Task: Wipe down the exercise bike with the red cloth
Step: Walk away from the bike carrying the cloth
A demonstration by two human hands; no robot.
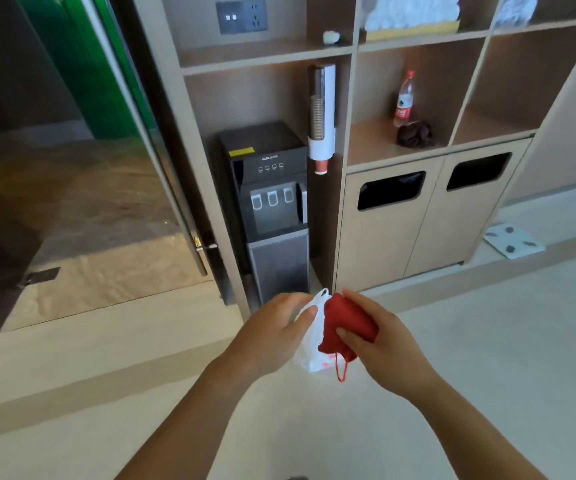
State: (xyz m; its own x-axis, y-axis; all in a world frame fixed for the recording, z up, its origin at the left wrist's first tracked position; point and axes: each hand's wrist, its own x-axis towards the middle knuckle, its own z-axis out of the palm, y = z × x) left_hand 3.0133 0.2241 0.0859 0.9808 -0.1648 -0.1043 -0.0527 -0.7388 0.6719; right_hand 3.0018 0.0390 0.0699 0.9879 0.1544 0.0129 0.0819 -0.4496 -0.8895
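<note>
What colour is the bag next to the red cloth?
The plastic bag is white, shown best in the head view.

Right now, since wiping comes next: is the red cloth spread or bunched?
Bunched: the right hand grips the red cloth as a compact wad, not spread.

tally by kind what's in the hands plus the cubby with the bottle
Cloths: 2 (bunched red cloth in right hand; crumpled dark brown cloth in wooden cubby)
Bags: 1 (thin white plastic bag in left hand)
Bottles: 1 (clear plastic bottle with red label)
Total: 4
</note>
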